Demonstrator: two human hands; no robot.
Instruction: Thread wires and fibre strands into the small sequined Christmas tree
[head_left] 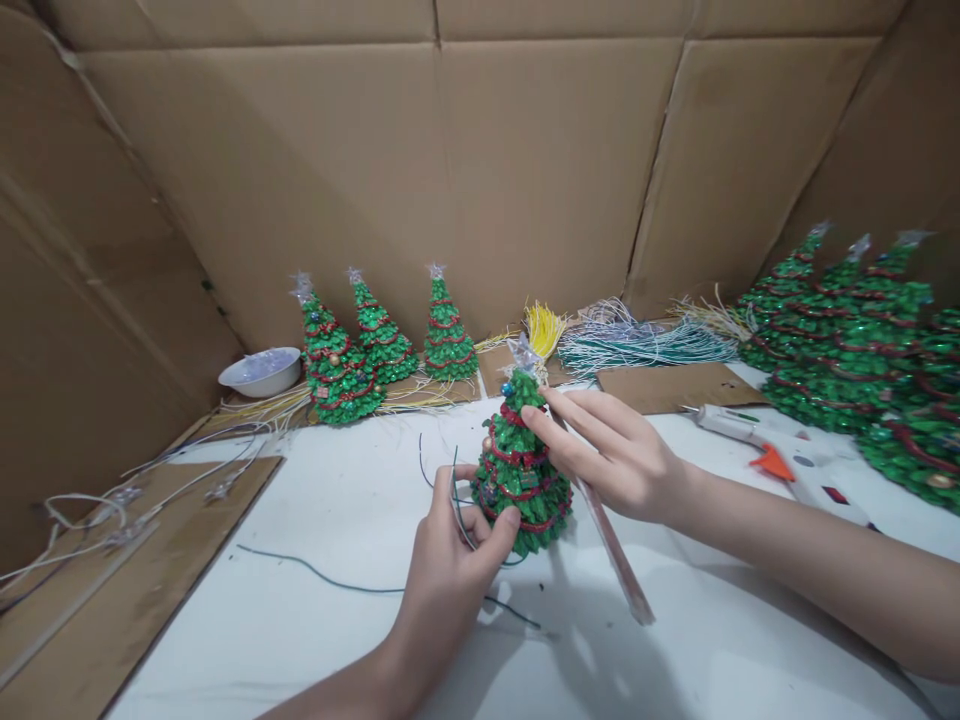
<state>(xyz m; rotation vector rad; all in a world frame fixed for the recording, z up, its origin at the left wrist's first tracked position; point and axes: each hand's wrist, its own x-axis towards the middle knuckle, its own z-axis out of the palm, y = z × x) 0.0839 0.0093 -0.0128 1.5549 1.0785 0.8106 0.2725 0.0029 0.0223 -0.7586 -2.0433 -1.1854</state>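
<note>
A small green Christmas tree (525, 480) with red garland, tiny ornaments and a clear star (523, 352) on top stands tilted at mid-table. My left hand (457, 570) is closed around its lower left side, thumb in front. A thin dark green wire (454, 490) runs up by those fingers. My right hand (611, 450) grips a slim pinkish-brown stick-like tool (611, 550), and its fingertips are beside the upper tree. Whether the tool's tip touches the tree, I cannot tell. Another green wire (322, 572) lies on the white table, passing behind my left wrist.
Three finished-looking trees (337, 365) stand at the back left beside a white bowl (260, 372). Bundled wires (645, 345) lie behind. At right are a glue gun (772, 460) and more trees (847, 340). Cardboard (180, 560) with star lights lies left; cardboard walls (450, 150) surround the table.
</note>
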